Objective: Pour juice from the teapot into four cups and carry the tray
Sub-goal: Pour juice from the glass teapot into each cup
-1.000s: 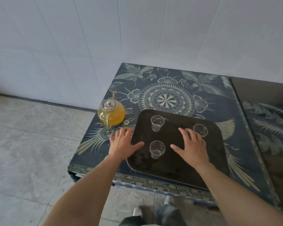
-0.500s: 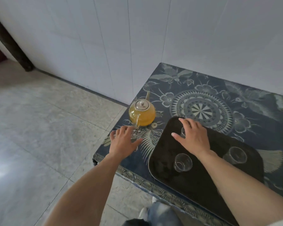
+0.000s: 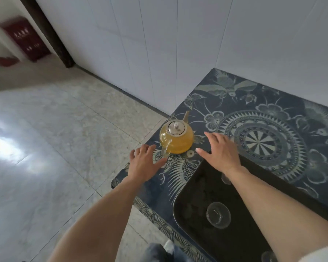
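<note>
A glass teapot (image 3: 178, 140) full of yellow juice, with a metal lid, stands near the table's left edge, its handle toward me. My left hand (image 3: 143, 164) is open just in front of the handle, apart from it. My right hand (image 3: 221, 152) is open to the right of the teapot, over the far left corner of the dark tray (image 3: 193, 208). One clear empty cup (image 3: 218, 218) stands on the tray near me. A second cup (image 3: 226, 179) shows partly under my right forearm, and a third cup (image 3: 268, 257) peeks out at the bottom edge.
The table (image 3: 273, 110) has a dark blue patterned cover and stands against a white tiled wall (image 3: 178, 44). Its left edge drops to a pale tiled floor (image 3: 55, 148). A dark door frame (image 3: 51, 33) and a red cabinet (image 3: 25, 39) are at the far left.
The view has swung left. Both hands have moved off the tray toward the teapot, and my right hand has left the cups and now flanks the teapot on its right.
</note>
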